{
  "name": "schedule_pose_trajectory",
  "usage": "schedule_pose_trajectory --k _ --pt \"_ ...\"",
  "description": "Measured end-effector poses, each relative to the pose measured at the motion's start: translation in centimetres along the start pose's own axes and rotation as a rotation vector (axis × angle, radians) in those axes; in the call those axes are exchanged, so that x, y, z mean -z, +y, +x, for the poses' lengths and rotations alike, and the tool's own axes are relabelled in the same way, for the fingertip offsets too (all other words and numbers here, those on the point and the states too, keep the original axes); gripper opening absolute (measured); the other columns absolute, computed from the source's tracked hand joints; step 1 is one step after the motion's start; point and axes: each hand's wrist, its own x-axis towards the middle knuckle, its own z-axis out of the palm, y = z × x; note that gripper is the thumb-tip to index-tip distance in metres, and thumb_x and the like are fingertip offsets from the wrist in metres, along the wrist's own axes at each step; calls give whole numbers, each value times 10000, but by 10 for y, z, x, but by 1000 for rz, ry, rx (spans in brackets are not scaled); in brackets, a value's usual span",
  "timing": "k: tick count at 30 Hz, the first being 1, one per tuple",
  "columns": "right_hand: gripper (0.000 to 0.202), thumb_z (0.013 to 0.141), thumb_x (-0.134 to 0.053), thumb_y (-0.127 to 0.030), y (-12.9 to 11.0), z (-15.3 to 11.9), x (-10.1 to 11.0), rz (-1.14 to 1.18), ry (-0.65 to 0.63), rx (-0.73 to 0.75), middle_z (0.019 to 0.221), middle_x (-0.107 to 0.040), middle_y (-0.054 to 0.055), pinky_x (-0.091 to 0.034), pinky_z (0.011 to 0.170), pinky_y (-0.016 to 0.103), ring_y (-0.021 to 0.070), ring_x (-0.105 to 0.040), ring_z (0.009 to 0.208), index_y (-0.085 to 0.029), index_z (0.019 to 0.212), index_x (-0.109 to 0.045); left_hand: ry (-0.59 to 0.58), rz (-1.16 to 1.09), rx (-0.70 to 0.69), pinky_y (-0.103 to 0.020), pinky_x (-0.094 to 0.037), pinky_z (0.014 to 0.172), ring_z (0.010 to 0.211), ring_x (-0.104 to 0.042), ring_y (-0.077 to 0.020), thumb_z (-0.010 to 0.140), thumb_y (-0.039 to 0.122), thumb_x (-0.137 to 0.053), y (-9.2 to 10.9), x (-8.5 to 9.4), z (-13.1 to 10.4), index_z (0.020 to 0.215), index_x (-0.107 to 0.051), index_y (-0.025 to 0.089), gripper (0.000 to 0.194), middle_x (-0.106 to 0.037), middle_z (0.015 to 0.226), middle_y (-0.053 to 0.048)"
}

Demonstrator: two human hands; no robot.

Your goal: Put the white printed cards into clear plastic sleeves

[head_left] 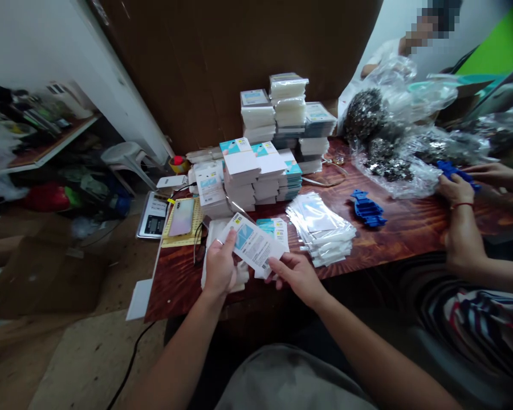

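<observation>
A printed packaging card (256,248), white with a blue picture and small text, is held tilted above the table between my two hands. My left hand (220,265) pinches its upper left end, thumb on top. At the lower right corner, my right hand (297,275) grips it between thumb and fingers. Whether the card sits inside a clear sleeve I cannot tell. Beneath and behind it lie more blue-and-white cards (277,229). To the right of them is a loose pile of clear plastic sleeves (320,225).
Stacks of cards (241,162) and wrapped packs (288,102) stand at the back. A phone (182,216) lies on the left. Right of the sleeves is a blue plastic piece (367,208); beyond, a co-worker's hands (457,188) hold another, near bags of metal parts (385,154).
</observation>
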Motion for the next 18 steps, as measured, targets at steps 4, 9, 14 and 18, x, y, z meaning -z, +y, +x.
schedule_pose_trajectory --k 4,9,14,18 --pt "688 697 -812 -420 -3 7 10 130 -53 -2 1156 -696 58 -538 517 240 179 -682 769 -274 1327 -577 -89 11 86 -317 -570 739 834 -722 -229 694 403 -824 5 2 1 961 -690 123 410 -757 893 -80" --pt "330 733 -782 -476 8 19 -11 86 231 23 691 -659 3 -480 503 239 135 -575 571 -169 742 -662 -95 73 129 -331 -585 704 795 -728 -235 767 456 -763 -8 -2 -8 967 -689 125 394 -759 884 -94" --pt "367 763 -749 -506 0 20 -15 14 232 63 618 -584 -27 -416 429 211 111 -514 521 -183 691 -591 -120 54 138 -337 -589 734 850 -727 -245 805 485 -720 -11 4 -10 1052 -679 134 431 -758 946 -106" --pt "378 758 -753 -502 -9 14 -5 93 -93 -34 642 -647 -20 -459 419 230 131 -568 500 -185 937 -650 -89 42 140 -353 -589 770 884 -720 -258 803 460 -728 -2 6 -8 1033 -678 109 422 -753 964 -127"
